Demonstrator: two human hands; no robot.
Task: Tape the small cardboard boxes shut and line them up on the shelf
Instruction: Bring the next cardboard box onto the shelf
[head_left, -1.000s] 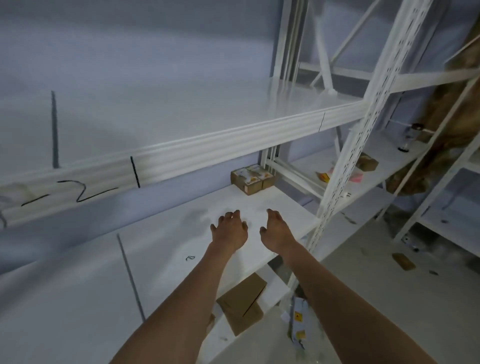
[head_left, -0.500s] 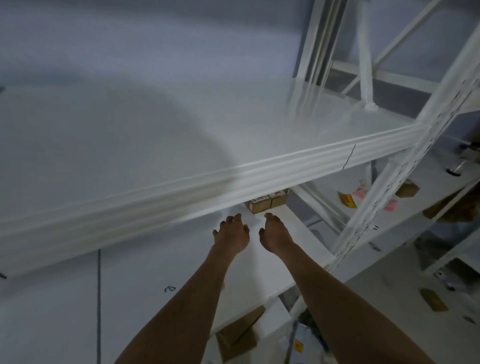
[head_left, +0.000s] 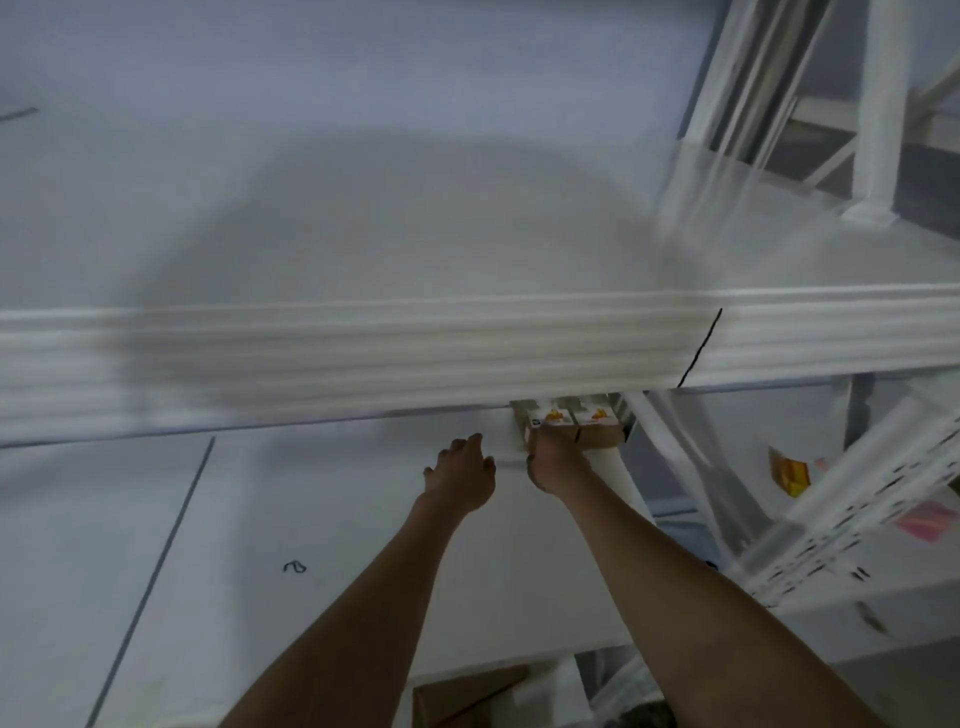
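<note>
Two small cardboard boxes (head_left: 574, 426) with white and orange labels stand side by side at the back of the white lower shelf (head_left: 311, 519), partly hidden under the upper shelf's front edge (head_left: 363, 353). My right hand (head_left: 553, 460) is stretched forward with its fingertips against the front of the left box; the fingers blur into the box, so a grip cannot be made out. My left hand (head_left: 460, 475) hovers just left of it over the shelf board, fingers spread and holding nothing, a short gap away from the boxes.
A perforated white upright (head_left: 831, 525) rises at the right of the shelf. Beyond it the neighbouring shelf holds a yellow packet (head_left: 789, 470) and a pink item (head_left: 930, 519). Flat brown cardboard (head_left: 467, 696) lies below the shelf. The frame is motion-blurred.
The view has dropped closer to the shelf. Both hands have reached further back; my right hand now touches the left box, where before both hovered short of the boxes.
</note>
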